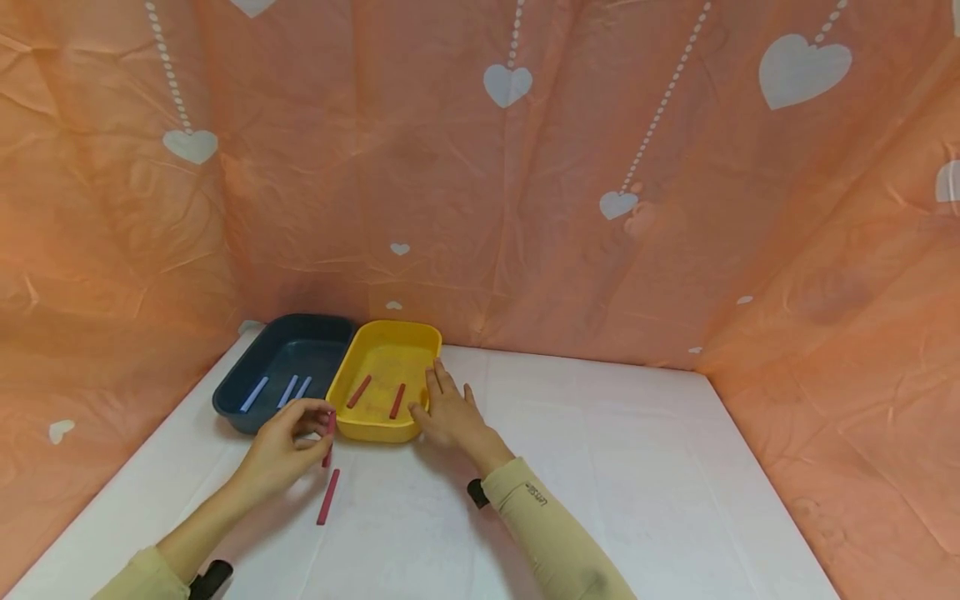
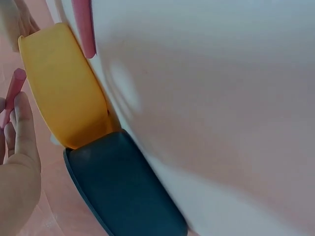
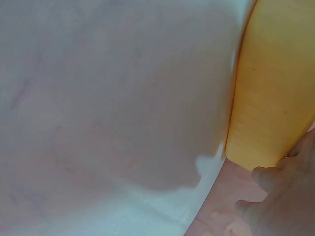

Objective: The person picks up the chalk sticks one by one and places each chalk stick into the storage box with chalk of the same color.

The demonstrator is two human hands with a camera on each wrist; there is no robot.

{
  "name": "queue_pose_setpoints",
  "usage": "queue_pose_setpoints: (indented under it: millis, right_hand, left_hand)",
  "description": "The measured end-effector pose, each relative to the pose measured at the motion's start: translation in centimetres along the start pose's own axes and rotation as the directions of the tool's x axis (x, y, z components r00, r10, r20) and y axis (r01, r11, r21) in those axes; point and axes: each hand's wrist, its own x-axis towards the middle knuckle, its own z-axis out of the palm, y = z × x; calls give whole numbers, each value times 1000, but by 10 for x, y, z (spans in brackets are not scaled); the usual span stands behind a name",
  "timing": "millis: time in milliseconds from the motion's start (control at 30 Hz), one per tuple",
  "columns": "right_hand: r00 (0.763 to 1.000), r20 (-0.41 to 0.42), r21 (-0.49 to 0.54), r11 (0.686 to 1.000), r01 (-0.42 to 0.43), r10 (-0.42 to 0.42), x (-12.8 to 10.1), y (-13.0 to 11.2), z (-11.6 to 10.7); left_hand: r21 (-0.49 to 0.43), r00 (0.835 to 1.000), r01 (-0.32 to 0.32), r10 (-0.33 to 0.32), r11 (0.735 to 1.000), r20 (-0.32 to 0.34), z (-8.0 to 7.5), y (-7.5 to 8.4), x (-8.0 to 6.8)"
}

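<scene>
While an orange cloth printed with white hearts fills the top and both sides of the head view, the white bench spreads across the lower half. Left of centre on it stand two trays side by side and touching: a dark blue tray holding three pale blue sticks, and to its right a yellow tray holding two red sticks. The right hand rests against the yellow tray's right rim, fingers straight and slightly spread. The left hand, just below the trays, pinches a red stick upright between its fingers and thumb. Another red stick lies loose on the bench just below that hand.
</scene>
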Motion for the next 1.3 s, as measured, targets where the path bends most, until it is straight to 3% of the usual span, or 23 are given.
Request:
queue_pose_setpoints:
  millis: [233,500,733,900,1100,1300]
  right_hand:
    - [1000,0,5,1000,0,0,1,0,0]
    - [1000,-3,-2,1000,2,-2,2,2,2]
    - [1000,-10,-11,1000,11,-12,1,1,1]
    - [1000,-14,-11,1000,19,-19,2,2,2]
    - [1000,-17,-31,999,21,-22,3,3,3]
    - [1000,-17,-43,999,21,-22,3,3,3]
  left_hand:
    - [17,1000,-4,5,1000,-26,1,7,12]
    - [-21,1000,6,-6,1000,-21,8,6,27]
    - [-30,998,56,-56,998,2,15,9,43]
    - [-17,999,44,-44,999,-4,19,8,55]
    - [-49,995,97,-96,994,27,24,8,68]
    - [-60,993,104,-100,993,66,30,5,80]
